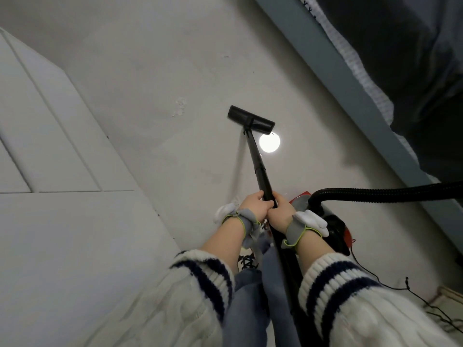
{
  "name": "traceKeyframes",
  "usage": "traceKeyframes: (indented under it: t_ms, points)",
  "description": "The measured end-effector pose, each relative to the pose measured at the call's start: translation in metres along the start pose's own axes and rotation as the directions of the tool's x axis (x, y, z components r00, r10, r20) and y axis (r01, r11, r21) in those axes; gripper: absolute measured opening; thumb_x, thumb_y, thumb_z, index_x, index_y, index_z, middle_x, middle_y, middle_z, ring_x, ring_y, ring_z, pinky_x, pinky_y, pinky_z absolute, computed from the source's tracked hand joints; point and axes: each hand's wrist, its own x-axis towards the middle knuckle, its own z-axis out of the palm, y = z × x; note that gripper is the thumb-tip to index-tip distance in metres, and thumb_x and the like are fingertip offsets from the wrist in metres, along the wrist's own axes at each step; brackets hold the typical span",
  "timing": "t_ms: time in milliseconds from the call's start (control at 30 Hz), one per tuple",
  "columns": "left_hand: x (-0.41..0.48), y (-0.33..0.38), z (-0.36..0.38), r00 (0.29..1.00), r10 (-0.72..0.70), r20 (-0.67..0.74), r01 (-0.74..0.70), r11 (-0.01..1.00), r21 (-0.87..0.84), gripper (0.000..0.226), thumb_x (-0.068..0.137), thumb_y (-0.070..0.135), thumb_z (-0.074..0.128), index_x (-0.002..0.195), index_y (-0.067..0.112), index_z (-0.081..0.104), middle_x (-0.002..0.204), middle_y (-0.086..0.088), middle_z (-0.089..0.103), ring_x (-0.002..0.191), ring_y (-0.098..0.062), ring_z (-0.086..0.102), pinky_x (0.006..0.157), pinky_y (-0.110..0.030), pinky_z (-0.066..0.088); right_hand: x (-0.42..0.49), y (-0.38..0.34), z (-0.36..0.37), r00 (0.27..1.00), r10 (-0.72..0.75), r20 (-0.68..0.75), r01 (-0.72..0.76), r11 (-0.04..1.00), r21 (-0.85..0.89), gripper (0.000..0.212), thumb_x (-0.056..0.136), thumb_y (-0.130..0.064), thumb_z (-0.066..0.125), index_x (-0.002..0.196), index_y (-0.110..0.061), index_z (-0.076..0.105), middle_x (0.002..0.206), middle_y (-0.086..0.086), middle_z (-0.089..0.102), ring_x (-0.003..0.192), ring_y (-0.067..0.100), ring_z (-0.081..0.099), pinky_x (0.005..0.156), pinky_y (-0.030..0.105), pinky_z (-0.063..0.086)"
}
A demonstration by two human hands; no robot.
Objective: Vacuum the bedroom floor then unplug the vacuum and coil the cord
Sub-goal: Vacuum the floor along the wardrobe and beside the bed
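A black vacuum wand point(259, 162) runs from my hands forward to its flat black floor head point(251, 120), which lies on the pale grey floor point(155, 78). My left hand point(254, 206) and my right hand point(281, 211) both grip the wand side by side, the left slightly ahead. Behind my right hand stands the red and black vacuum body point(335, 231). Its ribbed black hose point(380, 194) loops off to the right. A thin black cord point(390, 286) trails over the floor at lower right.
A grey-blue bed frame point(345, 91) with dark bedding point(406, 58) runs diagonally along the right. White panelled cabinet doors point(50, 136) fill the left. A bright lamp reflection point(269, 142) shines on the floor just right of the floor head.
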Motion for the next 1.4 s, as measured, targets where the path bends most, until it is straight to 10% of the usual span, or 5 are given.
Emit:
traceKeyframes:
  t_ms: [67, 233, 800, 1133, 1400]
  points:
    - [-0.001, 0.002, -0.002, 1.000, -0.002, -0.002, 0.003, 1.000, 0.012, 0.057, 0.094, 0.013, 0.050, 0.146, 0.006, 0.029, 0.130, -0.019, 0.056, 0.110, -0.031, 0.058, 0.101, -0.043, 0.046, 0.002, 0.002, 0.001, 1.000, -0.008, 0.003, 0.008, 1.000, -0.004, 0.056, 0.090, 0.001, 0.041, 0.144, -0.011, 0.036, 0.125, 0.017, 0.058, 0.098, 0.027, 0.061, 0.065, 0.020, 0.048]
    - [-0.005, 0.007, -0.004, 1.000, 0.003, -0.003, -0.003, 0.997, 0.077, 0.048, 0.095, 0.009, 0.047, 0.141, 0.000, 0.035, 0.120, -0.020, 0.058, 0.096, -0.024, 0.053, 0.089, -0.039, 0.047, 0.001, 0.004, 0.000, 1.000, -0.016, 0.017, 0.016, 0.999, 0.035, 0.054, 0.091, 0.003, 0.038, 0.143, -0.011, 0.037, 0.085, 0.009, 0.056, 0.056, 0.012, 0.049, 0.031, 0.010, 0.036]
    - [-0.007, 0.023, 0.061, 1.000, -0.014, -0.026, 0.016, 0.996, 0.087, 0.053, 0.094, 0.011, 0.051, 0.144, 0.006, 0.034, 0.105, -0.020, 0.059, 0.086, -0.023, 0.049, 0.073, -0.034, 0.044, -0.004, 0.044, -0.049, 0.995, 0.076, 0.059, -0.086, 0.976, 0.202, 0.059, 0.091, -0.001, 0.030, 0.144, -0.025, 0.032, 0.067, 0.005, 0.048, 0.046, 0.021, 0.048, 0.035, 0.020, 0.041]
    - [-0.004, 0.061, 0.168, 0.999, -0.001, 0.046, -0.008, 0.979, 0.202, 0.047, 0.095, 0.009, 0.048, 0.140, 0.000, 0.037, 0.095, -0.013, 0.054, 0.082, -0.022, 0.052, 0.076, -0.032, 0.045, -0.002, 0.105, -0.142, 0.992, 0.127, 0.005, -0.123, 0.948, 0.294, 0.068, 0.089, 0.003, 0.030, 0.149, -0.029, 0.026, 0.073, 0.008, 0.052, 0.044, 0.022, 0.047, 0.032, 0.020, 0.042]
    - [0.016, 0.094, 0.243, 0.994, -0.012, 0.107, -0.022, 0.951, 0.309, 0.045, 0.094, 0.010, 0.049, 0.138, 0.001, 0.042, 0.130, -0.025, 0.055, 0.120, -0.038, 0.054, 0.102, -0.045, 0.045, 0.002, 0.140, -0.206, 0.985, 0.141, -0.101, -0.097, 0.931, 0.353, 0.062, 0.092, 0.001, 0.030, 0.148, -0.028, 0.026, 0.085, 0.008, 0.056, 0.048, 0.022, 0.048, 0.036, 0.024, 0.042]
